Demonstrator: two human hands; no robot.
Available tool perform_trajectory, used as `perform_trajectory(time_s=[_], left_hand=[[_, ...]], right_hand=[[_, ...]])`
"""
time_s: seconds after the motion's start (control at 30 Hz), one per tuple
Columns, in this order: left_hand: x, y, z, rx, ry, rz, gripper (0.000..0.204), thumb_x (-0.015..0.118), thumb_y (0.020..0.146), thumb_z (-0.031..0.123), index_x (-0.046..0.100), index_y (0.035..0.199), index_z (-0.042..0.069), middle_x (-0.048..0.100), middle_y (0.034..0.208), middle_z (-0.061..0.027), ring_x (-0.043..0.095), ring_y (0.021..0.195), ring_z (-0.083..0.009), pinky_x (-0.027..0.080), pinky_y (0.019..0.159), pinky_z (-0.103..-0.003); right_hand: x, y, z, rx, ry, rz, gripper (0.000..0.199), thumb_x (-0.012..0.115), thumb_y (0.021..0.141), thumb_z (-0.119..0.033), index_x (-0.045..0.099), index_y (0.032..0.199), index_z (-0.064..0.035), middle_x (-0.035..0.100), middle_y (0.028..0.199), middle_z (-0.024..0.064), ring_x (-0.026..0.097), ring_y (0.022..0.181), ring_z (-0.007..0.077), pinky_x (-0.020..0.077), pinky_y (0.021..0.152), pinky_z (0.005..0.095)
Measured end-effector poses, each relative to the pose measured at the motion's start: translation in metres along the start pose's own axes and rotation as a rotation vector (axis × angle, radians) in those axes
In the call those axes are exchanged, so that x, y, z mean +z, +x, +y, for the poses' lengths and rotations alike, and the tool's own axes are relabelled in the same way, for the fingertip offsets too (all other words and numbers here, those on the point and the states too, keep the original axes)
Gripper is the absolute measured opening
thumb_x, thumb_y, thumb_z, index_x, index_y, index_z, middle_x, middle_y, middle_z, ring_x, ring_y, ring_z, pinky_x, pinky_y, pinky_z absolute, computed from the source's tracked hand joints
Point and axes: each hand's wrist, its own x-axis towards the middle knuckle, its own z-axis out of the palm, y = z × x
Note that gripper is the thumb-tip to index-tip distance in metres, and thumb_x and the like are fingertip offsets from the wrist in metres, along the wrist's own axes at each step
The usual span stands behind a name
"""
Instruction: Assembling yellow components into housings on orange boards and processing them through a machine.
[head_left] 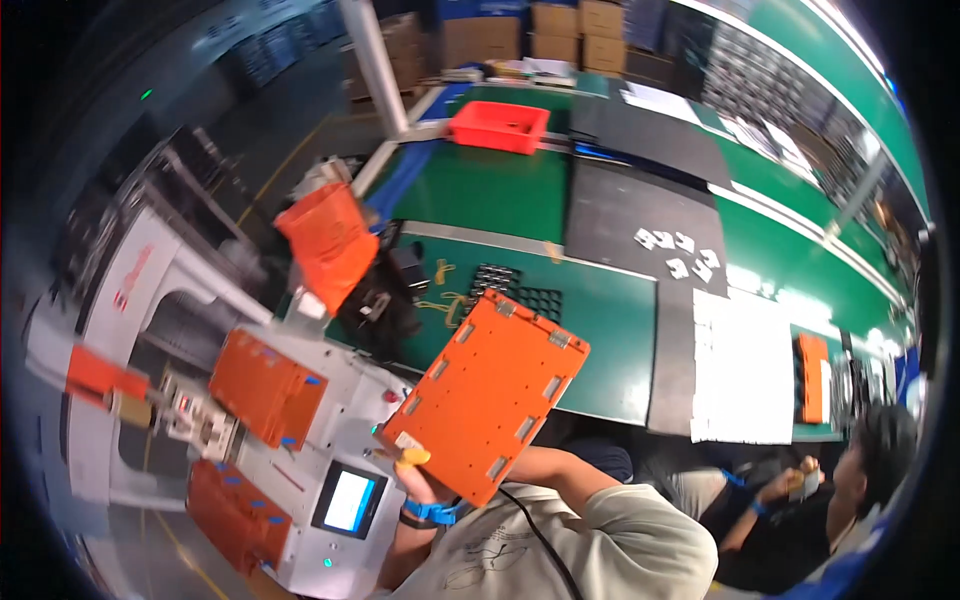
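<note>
A flat orange fixture plate [485,395] with small metal clips along its edges is held tilted in front of my body. At its lower left corner my left hand [414,474] is closed on the edge, with yellow on a fingertip and a blue band round the wrist. My right forearm [562,472] reaches behind the plate's lower right side, and the plate hides that hand. To the left, two more orange fixtures [268,388] lie on a white machine [345,405] that has a lit touch screen [349,502].
Beyond the plate lie black trays [541,303] and yellow bands on the green bench [600,345]. A red bin [498,127] stands farther back. Small white parts [680,243] sit on a black mat. White sheets [742,370] lie right; another person [840,490] sits there. An orange bag [330,240] hangs left.
</note>
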Motion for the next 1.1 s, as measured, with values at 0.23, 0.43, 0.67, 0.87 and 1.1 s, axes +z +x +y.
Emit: perform_trajectory(time_s=[0.23, 0.43, 0.67, 0.87, 1.1], left_hand=[[0.036, 0.083, -0.102, -0.565, 0.203, 0.096, 0.051, 0.061, 0.074, 0.013, 0.060, 0.124, 0.007, 0.066, 0.120, -0.0070, 0.062, 0.111, -0.0289, 0.050, 0.097, -0.044], [0.034, 0.129, -0.189, -0.665, 0.178, -0.104, 0.060, 0.064, 0.073, 0.014, 0.055, 0.133, 0.009, 0.059, 0.134, -0.0086, 0.058, 0.121, -0.0312, 0.047, 0.102, -0.050], [0.014, 0.135, -0.233, -0.641, 0.231, -0.128, 0.062, 0.061, 0.079, 0.024, 0.050, 0.138, 0.008, 0.057, 0.135, -0.0111, 0.057, 0.122, -0.0306, 0.048, 0.100, -0.048], [-0.005, 0.118, -0.249, -0.724, 0.281, -0.306, 0.057, 0.049, 0.099, 0.036, 0.040, 0.148, 0.007, 0.051, 0.143, -0.0125, 0.048, 0.133, -0.0287, 0.038, 0.112, -0.044], [-0.020, 0.121, -0.232, -0.661, 0.794, -0.307, 0.062, 0.055, 0.098, 0.052, 0.044, 0.146, 0.014, 0.053, 0.141, -0.0085, 0.055, 0.126, -0.0243, 0.043, 0.106, -0.046]], right_hand=[[-0.043, 0.050, -0.066, 0.169, 0.052, 0.452, 0.032, 0.065, 0.089, -0.017, 0.065, 0.119, -0.0048, 0.068, 0.102, 0.0152, 0.065, 0.095, 0.0303, 0.0529, 0.082, 0.0402], [-0.149, -0.060, -0.081, 0.579, 0.285, 0.959, 0.018, 0.063, 0.094, -0.003, 0.069, 0.110, 0.0012, 0.065, 0.086, 0.0082, 0.059, 0.075, 0.0100, 0.0485, 0.067, 0.0265], [-0.200, -0.073, -0.099, 0.477, -0.114, 0.744, 0.049, 0.069, 0.084, -0.003, 0.058, 0.132, -0.0064, 0.064, 0.116, 0.0135, 0.062, 0.107, 0.0291, 0.0503, 0.093, 0.0362], [-0.183, -0.003, -0.051, 0.273, -0.651, 0.104, 0.095, 0.074, 0.068, -0.007, 0.028, 0.151, -0.0004, 0.028, 0.158, 0.0198, 0.019, 0.150, 0.0374, 0.0144, 0.121, 0.0569], [-0.178, 0.033, 0.009, 0.193, -0.804, 0.048, 0.084, 0.071, 0.075, -0.018, 0.034, 0.150, -0.0019, 0.036, 0.154, 0.0203, 0.036, 0.141, 0.0412, 0.0320, 0.112, 0.0513]])
